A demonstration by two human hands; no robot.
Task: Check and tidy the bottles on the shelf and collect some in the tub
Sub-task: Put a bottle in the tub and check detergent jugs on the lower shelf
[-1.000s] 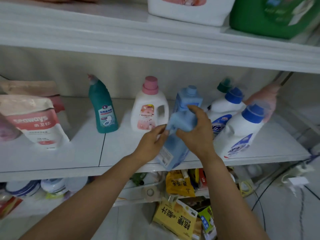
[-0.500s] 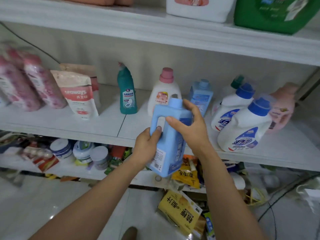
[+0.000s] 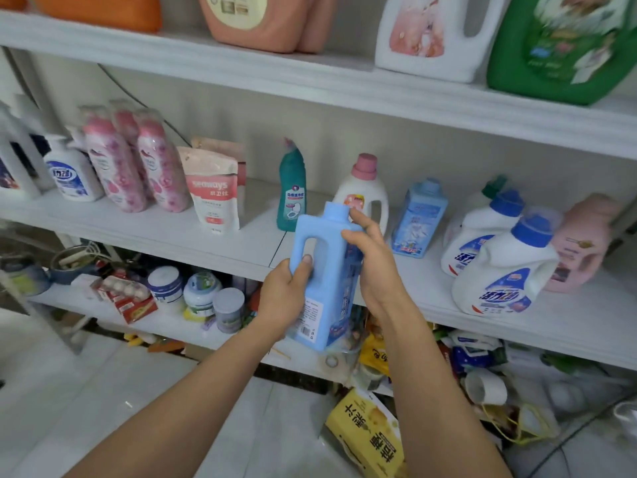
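Observation:
I hold a light blue bottle (image 3: 325, 267) with a built-in handle upright in front of the middle shelf (image 3: 206, 243). My left hand (image 3: 284, 298) grips its lower handle side, thumb on the handle bar. My right hand (image 3: 374, 267) wraps the bottle's right side, a finger near the cap. Behind it on the shelf stand a teal bottle (image 3: 292, 191), a white bottle with a pink cap (image 3: 363, 191) and a second light blue bottle (image 3: 418, 215). No tub is in view.
Two white bottles with blue caps (image 3: 499, 263) and a pink bottle (image 3: 582, 243) stand at the right. Pink pouches (image 3: 138, 160) and refill bags (image 3: 213, 191) stand at the left. Large jugs (image 3: 565, 46) fill the top shelf. Jars (image 3: 203, 291) and a yellow box (image 3: 370, 439) lie below.
Both hands lifted the light blue bottle off the shelf and brought it upright towards me. The view swung left, showing more of the shelf's left end.

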